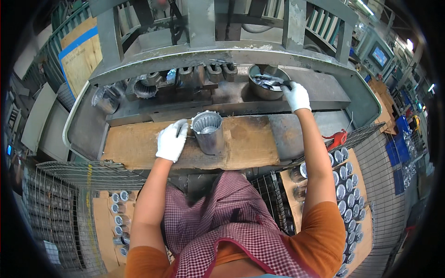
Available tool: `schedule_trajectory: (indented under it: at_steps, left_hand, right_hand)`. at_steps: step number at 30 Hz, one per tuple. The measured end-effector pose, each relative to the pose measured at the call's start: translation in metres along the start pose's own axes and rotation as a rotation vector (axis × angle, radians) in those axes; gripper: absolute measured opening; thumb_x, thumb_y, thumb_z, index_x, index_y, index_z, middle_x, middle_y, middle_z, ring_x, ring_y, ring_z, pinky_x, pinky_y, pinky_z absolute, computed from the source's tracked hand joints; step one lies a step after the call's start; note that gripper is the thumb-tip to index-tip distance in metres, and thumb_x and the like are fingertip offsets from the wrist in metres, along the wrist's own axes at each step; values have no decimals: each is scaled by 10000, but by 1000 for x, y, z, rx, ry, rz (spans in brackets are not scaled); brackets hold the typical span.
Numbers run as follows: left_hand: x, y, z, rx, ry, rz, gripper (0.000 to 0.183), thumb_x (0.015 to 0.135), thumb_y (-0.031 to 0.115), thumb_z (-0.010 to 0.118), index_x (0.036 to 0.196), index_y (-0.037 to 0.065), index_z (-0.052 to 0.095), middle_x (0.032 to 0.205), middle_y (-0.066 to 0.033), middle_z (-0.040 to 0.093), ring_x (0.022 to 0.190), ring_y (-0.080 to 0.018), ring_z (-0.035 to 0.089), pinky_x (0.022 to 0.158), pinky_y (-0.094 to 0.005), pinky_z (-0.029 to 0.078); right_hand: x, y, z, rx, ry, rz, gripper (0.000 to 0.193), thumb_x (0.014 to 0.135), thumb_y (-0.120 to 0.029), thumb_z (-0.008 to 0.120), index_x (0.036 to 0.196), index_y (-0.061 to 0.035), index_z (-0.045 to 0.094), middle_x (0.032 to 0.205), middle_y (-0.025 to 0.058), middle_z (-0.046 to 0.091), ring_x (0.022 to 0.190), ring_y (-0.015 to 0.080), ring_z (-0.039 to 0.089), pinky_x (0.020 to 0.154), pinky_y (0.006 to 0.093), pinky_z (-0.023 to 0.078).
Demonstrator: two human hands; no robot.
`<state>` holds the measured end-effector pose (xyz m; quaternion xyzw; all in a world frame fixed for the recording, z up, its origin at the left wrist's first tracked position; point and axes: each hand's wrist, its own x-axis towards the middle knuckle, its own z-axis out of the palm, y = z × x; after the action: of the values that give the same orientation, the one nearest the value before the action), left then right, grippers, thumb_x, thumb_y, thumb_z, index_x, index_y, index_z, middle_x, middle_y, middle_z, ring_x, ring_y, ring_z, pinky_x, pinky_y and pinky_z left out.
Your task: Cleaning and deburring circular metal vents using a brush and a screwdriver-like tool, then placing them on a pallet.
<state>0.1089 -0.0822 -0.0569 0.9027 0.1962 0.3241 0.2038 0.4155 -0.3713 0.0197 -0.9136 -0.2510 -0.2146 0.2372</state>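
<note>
My left hand point(171, 142), in a white glove, is just left of a ribbed metal cylinder point(211, 141). The cylinder stands upright, open end up, on a brown cardboard sheet point(252, 143). The left fingers are loosely bent with a dark gap between them, and no held thing shows. My right hand point(296, 97), also gloved, reaches to the right rim of a round metal bowl point(265, 92). Its fingers are closed around something dark at their tips, too small to name. Shiny metal pieces point(269, 82) lie in the bowl.
A heavy grey machine frame point(222, 56) crosses above the bench. More metal cylinders point(105, 99) lie at the back left. Wire carts on both sides hold rows of metal cylinders point(348, 197) on cardboard. A red-handled tool point(337, 139) hangs at the bench's right edge.
</note>
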Motion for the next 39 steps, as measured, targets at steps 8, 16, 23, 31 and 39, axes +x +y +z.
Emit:
schedule_trajectory:
  at_steps: [8,16,23,31,39]
  left_hand:
    - [-5,0,-6,18,-83,-22,310,934,350,513,1079,118,659,975,-133,683,913,-336,631,822,-440,466]
    - [-3,10,-14,39,-54,-3,288,921,307,544,1066,90,667,978,-143,685,909,-334,641,822,-425,490]
    - [-3,11,-19,-12,-9,-5,275,921,310,545,1061,110,673,964,-138,686,882,-332,642,800,-436,488]
    - [-2,8,-18,-60,43,-11,286,928,327,536,1056,117,681,921,-131,684,846,-330,641,784,-433,488]
    - [1,11,-22,-52,74,41,234,912,276,578,1053,117,677,936,-127,687,856,-326,643,783,-421,490]
  right_hand:
    - [-28,-5,-3,76,84,-14,292,840,-339,639,1014,-109,686,946,161,681,887,355,646,804,433,507]
    - [-51,-54,0,374,275,-168,251,852,-255,688,1009,-60,696,909,139,696,838,284,676,770,343,515]
    - [-42,-199,16,364,218,-605,203,838,-253,685,948,-84,703,795,138,682,716,308,656,650,373,515]
    - [37,-286,69,4,313,-646,321,876,-476,552,962,-210,709,683,134,672,641,292,665,650,425,525]
    - [21,-207,7,302,430,-538,157,820,-256,667,787,-105,689,727,136,668,635,327,644,594,410,510]
